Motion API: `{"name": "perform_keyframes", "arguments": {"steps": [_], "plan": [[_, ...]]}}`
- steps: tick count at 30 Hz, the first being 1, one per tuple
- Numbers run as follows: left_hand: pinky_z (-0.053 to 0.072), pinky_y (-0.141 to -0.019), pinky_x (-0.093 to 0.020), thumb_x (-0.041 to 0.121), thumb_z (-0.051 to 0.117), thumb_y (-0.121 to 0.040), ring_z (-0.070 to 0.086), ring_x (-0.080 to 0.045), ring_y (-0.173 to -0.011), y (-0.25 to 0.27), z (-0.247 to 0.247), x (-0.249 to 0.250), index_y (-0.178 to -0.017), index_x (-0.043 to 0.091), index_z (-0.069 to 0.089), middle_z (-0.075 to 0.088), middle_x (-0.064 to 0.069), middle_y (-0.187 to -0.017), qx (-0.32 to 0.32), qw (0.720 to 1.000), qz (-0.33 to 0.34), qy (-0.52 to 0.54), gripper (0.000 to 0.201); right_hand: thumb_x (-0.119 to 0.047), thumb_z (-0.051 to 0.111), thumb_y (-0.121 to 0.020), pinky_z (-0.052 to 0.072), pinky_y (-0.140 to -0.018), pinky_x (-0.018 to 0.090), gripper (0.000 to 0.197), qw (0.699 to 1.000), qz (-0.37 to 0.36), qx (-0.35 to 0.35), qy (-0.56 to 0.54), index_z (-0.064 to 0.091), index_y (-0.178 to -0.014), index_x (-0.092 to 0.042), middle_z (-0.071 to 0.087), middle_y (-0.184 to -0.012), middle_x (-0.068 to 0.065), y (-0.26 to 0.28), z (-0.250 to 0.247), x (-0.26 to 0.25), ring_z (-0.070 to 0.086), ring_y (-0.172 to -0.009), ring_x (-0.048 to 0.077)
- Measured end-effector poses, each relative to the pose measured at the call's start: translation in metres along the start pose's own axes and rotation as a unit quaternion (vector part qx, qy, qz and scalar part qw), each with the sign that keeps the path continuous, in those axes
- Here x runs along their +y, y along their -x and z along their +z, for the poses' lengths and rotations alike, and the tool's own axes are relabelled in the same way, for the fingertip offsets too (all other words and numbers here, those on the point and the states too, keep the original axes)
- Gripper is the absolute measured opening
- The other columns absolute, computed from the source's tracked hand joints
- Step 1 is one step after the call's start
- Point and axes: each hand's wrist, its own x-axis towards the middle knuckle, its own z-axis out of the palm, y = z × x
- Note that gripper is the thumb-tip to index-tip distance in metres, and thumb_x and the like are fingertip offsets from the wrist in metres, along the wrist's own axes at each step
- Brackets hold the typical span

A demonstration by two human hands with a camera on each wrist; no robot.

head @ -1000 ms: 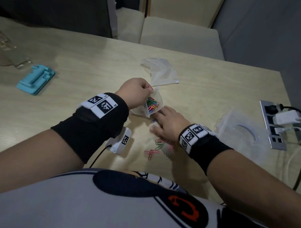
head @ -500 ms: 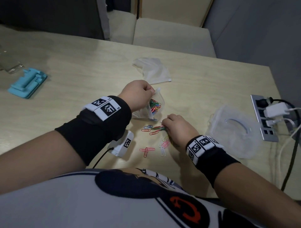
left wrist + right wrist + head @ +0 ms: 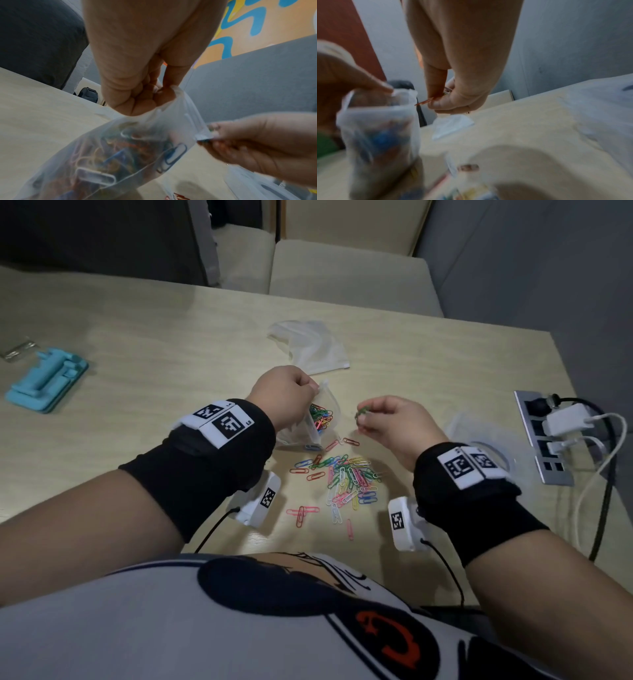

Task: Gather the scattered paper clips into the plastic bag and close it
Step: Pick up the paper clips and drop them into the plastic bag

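My left hand [image 3: 284,395] pinches the rim of a small clear plastic bag [image 3: 317,422] that holds several coloured paper clips; in the left wrist view the bag [image 3: 120,152] hangs open-mouthed below the fingers [image 3: 137,100]. My right hand [image 3: 380,419] is lifted just right of the bag's mouth and pinches a few paper clips [image 3: 361,411] between thumb and fingertips; the right wrist view shows them [image 3: 426,102] close to the bag [image 3: 382,128]. A loose heap of coloured paper clips [image 3: 346,481] lies on the wooden table [image 3: 171,344] below both hands.
A second clear bag [image 3: 311,344] lies behind the hands. Another plastic bag [image 3: 479,436] lies at the right, beside a power strip [image 3: 544,440] with chargers and cables. A blue plastic stand [image 3: 46,380] sits far left. Cushioned seats [image 3: 349,275] stand beyond the table.
My right hand has risen from the table with paper clips pinched in it and moved toward the bag's mouth, uncovering the heap below. The left hand still holds the bag.
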Motion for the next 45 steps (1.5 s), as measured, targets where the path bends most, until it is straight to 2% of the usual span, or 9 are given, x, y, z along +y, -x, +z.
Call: {"name": "perform_keyframes", "arguments": {"steps": [8,12,18,20,23,25,32,38,45], "plan": [[0.05,-0.072,-0.037,0.02,0.055,-0.089,0.052,-0.025,-0.061,0.002,0.005,-0.002,-0.067,0.021,0.059,0.055,0.0,-0.057,0.008,1.0,-0.007,0.011,0.022,0.015,0.056,-0.085,0.059,-0.067,0.02,0.021,0.995,0.068,-0.059,-0.031,0.061,-0.081,-0.005,0.061,-0.083,0.014,0.013,0.032,-0.044,0.064,-0.074,0.019],[0.046,-0.071,-0.037,0.019,0.056,-0.086,0.051,-0.025,-0.06,0.002,0.003,-0.002,-0.065,0.021,0.059,0.055,-0.002,-0.056,0.011,0.999,-0.014,0.029,0.022,0.011,0.051,-0.086,0.057,-0.089,0.04,0.031,0.991,0.056,-0.07,0.101,0.06,-0.108,-0.009,0.062,-0.103,0.02,0.014,0.043,-0.049,0.065,-0.09,0.027],[0.047,-0.074,-0.038,0.02,0.056,-0.088,0.049,-0.02,-0.057,-0.001,-0.001,-0.002,-0.066,0.021,0.06,0.055,-0.001,-0.056,0.016,0.999,-0.02,0.042,0.023,-0.026,0.062,-0.088,0.057,-0.067,0.032,0.026,0.979,0.009,-0.013,0.203,0.053,-0.111,-0.019,0.064,-0.1,0.006,0.02,0.02,-0.039,0.067,-0.082,0.018],[0.049,-0.077,-0.04,0.02,0.056,-0.089,0.049,-0.021,-0.059,-0.002,-0.002,-0.003,-0.066,0.022,0.059,0.054,-0.001,-0.057,0.016,0.999,-0.019,0.042,0.024,-0.036,0.068,-0.083,0.056,-0.07,0.035,0.043,0.938,0.06,-0.012,0.342,0.051,-0.116,-0.016,0.063,-0.101,0.005,0.023,0.01,-0.024,0.063,-0.081,0.02],[0.052,-0.086,-0.046,0.02,0.056,-0.089,0.05,-0.025,-0.069,-0.003,-0.001,-0.002,-0.065,0.021,0.06,0.054,0.002,-0.06,0.013,0.999,-0.02,0.044,0.024,-0.046,0.08,-0.068,0.045,-0.065,0.027,0.074,0.803,0.172,-0.049,0.569,0.044,-0.123,-0.01,0.056,-0.117,0.009,0.041,0.005,0.008,0.054,-0.086,0.025],[0.052,-0.089,-0.048,0.021,0.057,-0.089,0.05,-0.025,-0.073,-0.004,0.0,-0.002,-0.066,0.022,0.06,0.054,0.003,-0.061,0.011,0.999,-0.021,0.042,0.023,-0.046,0.086,-0.06,0.043,-0.07,0.031,0.09,0.774,0.228,-0.037,0.59,0.037,-0.125,-0.01,0.046,-0.124,0.011,0.053,0.011,0.031,0.055,-0.1,0.027],[0.045,-0.074,-0.039,0.019,0.057,-0.088,0.047,-0.021,-0.057,-0.005,0.002,-0.005,-0.065,0.021,0.059,0.052,0.0,-0.056,0.005,0.999,-0.015,0.042,0.023,-0.03,0.078,-0.075,0.041,-0.072,0.03,0.069,0.881,0.138,0.035,0.452,0.037,-0.125,-0.006,0.035,-0.129,0.014,0.032,0.03,0.056,0.058,-0.102,0.033],[0.043,-0.071,-0.034,0.018,0.056,-0.088,0.048,-0.018,-0.052,-0.003,0.0,-0.006,-0.065,0.02,0.058,0.053,0.0,-0.054,0.007,0.999,-0.012,0.039,0.023,-0.049,0.076,-0.068,0.047,-0.094,0.038,0.085,0.864,0.046,-0.009,0.501,0.036,-0.134,-0.014,0.031,-0.128,0.011,0.02,0.041,0.059,0.055,-0.11,0.034],[0.042,-0.071,-0.035,0.018,0.055,-0.089,0.047,-0.019,-0.054,-0.002,-0.003,-0.007,-0.066,0.018,0.058,0.054,-0.001,-0.054,0.008,0.999,-0.008,0.038,0.023,-0.013,0.053,-0.091,0.051,-0.079,0.038,0.025,0.84,-0.046,-0.022,0.541,0.053,-0.116,-0.014,0.042,-0.119,0.015,0.009,0.043,0.065,0.06,-0.09,0.038]]}}
